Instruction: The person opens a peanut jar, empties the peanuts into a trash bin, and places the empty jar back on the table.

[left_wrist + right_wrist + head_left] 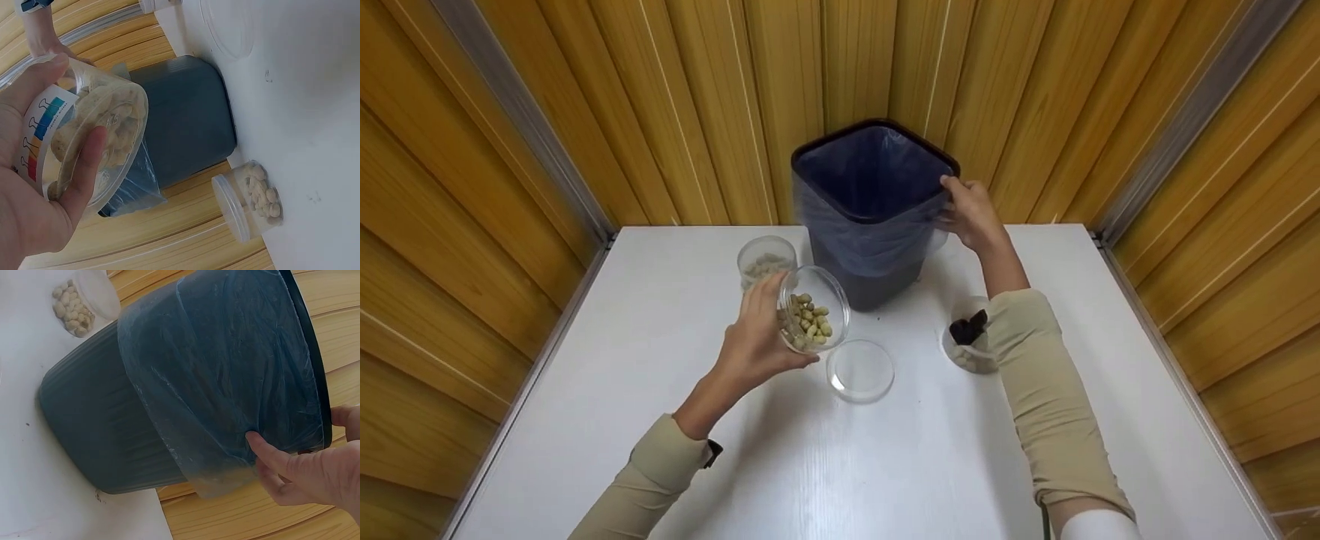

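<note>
Clip drawings label the jar (84, 135) the left hand (754, 341) grips; right hand (971, 214) grips bin (877, 247).

A clear round plastic jar of pale nuts (812, 309), open and tipped on its side with its mouth toward 3 o'clock, is held off the white tabletop (660, 420); at its 1 o'clock stands a dark square plastic bin with a blue liner (871, 210), upright, touched at its right rim
</note>
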A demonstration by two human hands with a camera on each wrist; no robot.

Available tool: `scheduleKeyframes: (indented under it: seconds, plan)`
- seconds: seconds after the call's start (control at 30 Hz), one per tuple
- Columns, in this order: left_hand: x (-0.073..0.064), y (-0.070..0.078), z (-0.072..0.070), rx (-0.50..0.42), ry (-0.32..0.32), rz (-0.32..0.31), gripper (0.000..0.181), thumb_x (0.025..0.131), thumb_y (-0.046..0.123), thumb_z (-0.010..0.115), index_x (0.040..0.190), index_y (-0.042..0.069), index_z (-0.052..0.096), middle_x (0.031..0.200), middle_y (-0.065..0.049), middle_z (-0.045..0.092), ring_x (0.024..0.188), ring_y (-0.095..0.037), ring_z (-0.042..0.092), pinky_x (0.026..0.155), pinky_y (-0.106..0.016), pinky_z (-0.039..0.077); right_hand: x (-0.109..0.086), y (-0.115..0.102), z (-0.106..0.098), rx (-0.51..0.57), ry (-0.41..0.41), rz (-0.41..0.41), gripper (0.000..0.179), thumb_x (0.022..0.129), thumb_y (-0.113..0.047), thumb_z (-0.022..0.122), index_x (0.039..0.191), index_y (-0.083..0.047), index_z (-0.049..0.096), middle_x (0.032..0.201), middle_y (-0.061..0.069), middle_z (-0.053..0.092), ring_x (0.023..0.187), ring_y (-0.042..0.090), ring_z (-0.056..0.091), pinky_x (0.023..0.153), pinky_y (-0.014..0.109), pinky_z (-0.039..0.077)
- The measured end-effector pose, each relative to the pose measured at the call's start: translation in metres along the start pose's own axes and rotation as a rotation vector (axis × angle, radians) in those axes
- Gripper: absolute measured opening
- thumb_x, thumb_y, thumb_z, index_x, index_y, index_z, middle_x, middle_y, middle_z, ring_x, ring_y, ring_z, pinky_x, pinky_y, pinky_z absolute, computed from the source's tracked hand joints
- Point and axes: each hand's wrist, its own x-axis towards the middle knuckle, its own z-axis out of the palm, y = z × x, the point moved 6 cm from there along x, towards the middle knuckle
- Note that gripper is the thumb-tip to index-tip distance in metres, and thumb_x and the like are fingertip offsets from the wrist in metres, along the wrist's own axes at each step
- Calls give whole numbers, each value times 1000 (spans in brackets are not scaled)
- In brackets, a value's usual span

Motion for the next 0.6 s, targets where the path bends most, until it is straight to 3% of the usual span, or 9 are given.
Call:
scheduleKeyframes:
  seconds: [0.1, 0.27, 0.43, 0.6]
  plan:
    - [7, 1, -7, 27, -27, 4, 131, 50, 33, 102, 156, 13, 28, 156, -14, 37, 143, -31, 36, 82, -61, 57, 0, 0, 0, 16, 6, 3, 65, 107, -26, 46, 155, 3, 13, 158, 27, 28, 144, 42, 38, 115, 55, 35]
    - [26, 4, -22, 13, -72, -11, 128, 53, 34, 101, 155, 10, 28, 155, -14, 36, 143, -29, 33, 92, -60, 54, -1, 2, 2, 1, 14, -1, 72, 107, -28, 44, 157, 0, 2, 163, 27, 16, 147, 43, 30, 116, 56, 32]
    - [58, 15, -43, -42, -79, -2, 126, 59, 34, 99, 156, 9, 25, 158, -12, 32, 145, -31, 28, 105, -55, 47, -1, 1, 4, -12, 25, -30, 67, 108, -28, 42, 156, 1, 6, 158, 27, 23, 144, 41, 35, 116, 57, 33]
    - [94, 26, -64, -13, -50, 24, 125, 59, 35, 99, 156, 6, 25, 158, -12, 32, 147, -33, 26, 112, -53, 40, -3, 3, 6, -15, 49, -29, 64, 108, -30, 41, 154, -1, 6, 154, 24, 24, 140, 39, 36, 115, 57, 34]
